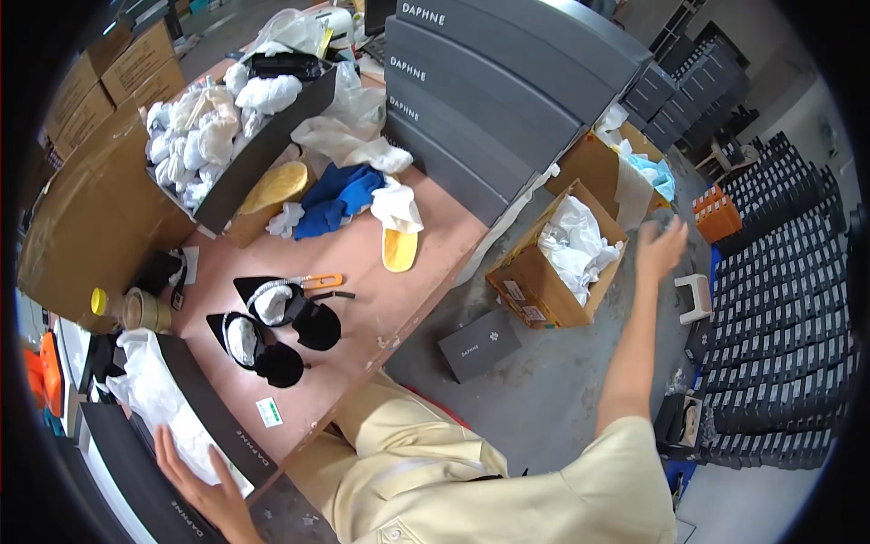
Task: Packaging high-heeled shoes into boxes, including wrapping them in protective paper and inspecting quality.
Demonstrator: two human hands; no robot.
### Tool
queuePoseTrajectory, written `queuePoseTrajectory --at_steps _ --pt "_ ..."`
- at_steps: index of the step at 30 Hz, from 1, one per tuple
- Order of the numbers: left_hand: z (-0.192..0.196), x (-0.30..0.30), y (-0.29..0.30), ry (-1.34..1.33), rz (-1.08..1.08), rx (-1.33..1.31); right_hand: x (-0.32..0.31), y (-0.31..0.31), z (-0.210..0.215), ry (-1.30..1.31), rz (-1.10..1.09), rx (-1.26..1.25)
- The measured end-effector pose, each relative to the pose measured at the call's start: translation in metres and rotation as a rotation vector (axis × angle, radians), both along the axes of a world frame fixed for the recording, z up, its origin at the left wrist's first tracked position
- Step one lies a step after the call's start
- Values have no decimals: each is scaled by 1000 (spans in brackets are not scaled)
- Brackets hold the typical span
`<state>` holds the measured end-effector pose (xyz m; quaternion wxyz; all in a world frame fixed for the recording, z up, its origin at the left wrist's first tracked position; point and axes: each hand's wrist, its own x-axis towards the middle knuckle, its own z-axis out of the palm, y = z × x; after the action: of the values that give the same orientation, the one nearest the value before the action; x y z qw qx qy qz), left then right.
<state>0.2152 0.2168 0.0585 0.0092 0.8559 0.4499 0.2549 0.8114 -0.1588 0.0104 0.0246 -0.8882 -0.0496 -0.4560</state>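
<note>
My left hand lies with fingers spread at the near end of an open dark grey shoe box, on or just over its white tissue paper. Out to the right, my right hand is stretched past a cardboard box of crumpled white paper. Its fingers look apart; a small grey blur shows beside them, and I cannot tell what it is. A pair of black shoes with white stuffing stands on the pink table, beside an orange-handled cutter.
Stacked grey shoe boxes rise at the table's back. A tray of wadded paper, a blue cloth and a yellow insole lie left of them. A closed shoe box sits on the floor; many more line the right.
</note>
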Motion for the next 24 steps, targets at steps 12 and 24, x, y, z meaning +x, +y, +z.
queuePoseTrajectory --at_steps 12,24 --pt "-73 91 -48 -1738 349 -1300 -254 229 -23 1103 1415 474" --pt "-97 83 -29 -1892 52 -1432 -321 324 3 1043 1665 183"
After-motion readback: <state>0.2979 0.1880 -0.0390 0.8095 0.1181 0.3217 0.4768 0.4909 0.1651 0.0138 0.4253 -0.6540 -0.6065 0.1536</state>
